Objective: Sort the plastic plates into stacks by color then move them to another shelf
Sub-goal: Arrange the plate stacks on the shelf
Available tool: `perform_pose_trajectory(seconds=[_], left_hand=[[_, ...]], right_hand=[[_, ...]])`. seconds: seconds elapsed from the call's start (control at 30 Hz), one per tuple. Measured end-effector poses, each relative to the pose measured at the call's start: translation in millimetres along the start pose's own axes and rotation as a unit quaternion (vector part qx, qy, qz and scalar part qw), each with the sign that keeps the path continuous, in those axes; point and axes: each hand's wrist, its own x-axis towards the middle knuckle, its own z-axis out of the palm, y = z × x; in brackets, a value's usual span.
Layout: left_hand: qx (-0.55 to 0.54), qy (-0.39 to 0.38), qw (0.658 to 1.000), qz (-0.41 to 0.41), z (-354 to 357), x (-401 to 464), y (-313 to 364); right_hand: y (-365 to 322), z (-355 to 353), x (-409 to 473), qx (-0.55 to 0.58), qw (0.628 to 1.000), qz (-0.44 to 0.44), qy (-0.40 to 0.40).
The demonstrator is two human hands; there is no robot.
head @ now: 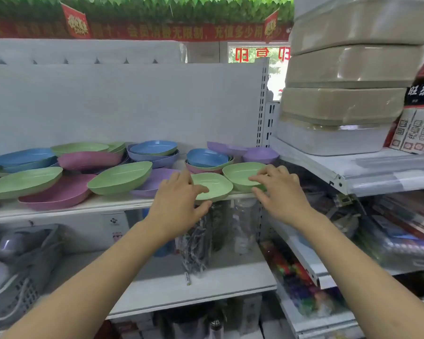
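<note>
Left hand (179, 199) and right hand (279, 192) each grip green plates (216, 185).

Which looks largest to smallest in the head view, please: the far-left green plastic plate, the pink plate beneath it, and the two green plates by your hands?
1. Far-left green plastic plate
2. Pink plate, partly covered, so unsure
3. Two green plates, alike
</note>
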Motion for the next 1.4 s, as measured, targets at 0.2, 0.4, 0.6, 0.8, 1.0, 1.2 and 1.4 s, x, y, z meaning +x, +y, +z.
perform_pose_trajectory(seconds=[0.2, 0.4, 0.6, 0.8, 1.0, 1.2, 1.4], left_hand=[[0.026, 0.019, 0.998, 0.046, 3, 0, 0], [0.002, 0.059, 0.997, 0.045, -4, 4, 2], [0.034, 0.064, 0.997, 0.018, -8, -2, 1], [0.043, 0.129, 0.991, 0.008, -5, -2, -3], [0.036, 0.166, 0.985, -0.004, 2, -2, -11], [-0.117, 0.180, 0.973, -0.086, -6, -4, -15], [-0.364, 0.190, 0.889, -0.202, -29, 1, -11]], right_hand=[[1, 5, 6, -0.075, 0.996, -0.044, 0.000], [6, -1, 9, -0.070, 0.993, -0.072, 0.059], [4, -7, -1, -0.077, 0.989, -0.064, 0.110], [10, 1, -8, -0.073, 0.990, -0.033, 0.112], [12, 3, -15, 0.062, 0.992, 0.029, 0.108], [-5, -8, -7, 0.372, 0.909, 0.149, 0.118], [-22, -13, 3, 0.525, 0.816, 0.207, 0.128]])
